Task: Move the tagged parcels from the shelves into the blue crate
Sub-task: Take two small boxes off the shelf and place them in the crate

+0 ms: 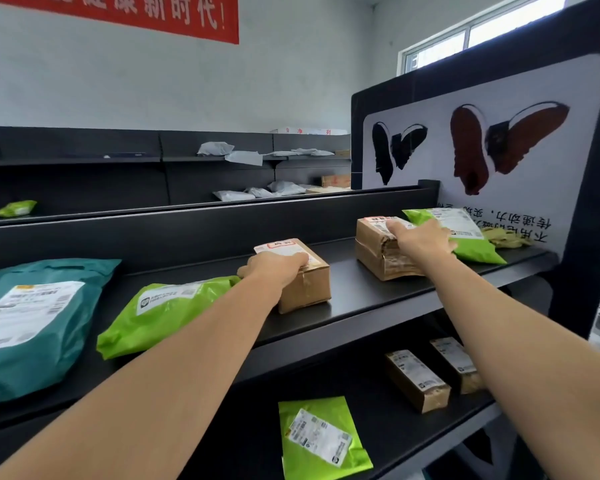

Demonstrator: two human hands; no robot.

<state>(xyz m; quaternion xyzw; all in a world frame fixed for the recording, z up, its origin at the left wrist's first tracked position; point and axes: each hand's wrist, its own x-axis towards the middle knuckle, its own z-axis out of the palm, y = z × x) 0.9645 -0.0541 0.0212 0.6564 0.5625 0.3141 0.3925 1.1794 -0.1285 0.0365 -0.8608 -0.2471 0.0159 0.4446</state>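
Observation:
Two brown cardboard boxes with red-bordered tags stand on the upper black shelf (378, 296). My left hand (278, 268) lies on top of the nearer box (309, 285), fingers curled over its labelled top. My right hand (423, 240) grips the right side of the crumpled farther box (378, 251). Both boxes rest on the shelf. The blue crate is out of view.
A teal mailer (32, 320) and a green mailer (167, 310) lie left on the same shelf, another green mailer (465, 237) at the right. The lower shelf holds a green pouch (319, 438) and two small brown boxes (420, 379). Far shelves carry grey bags.

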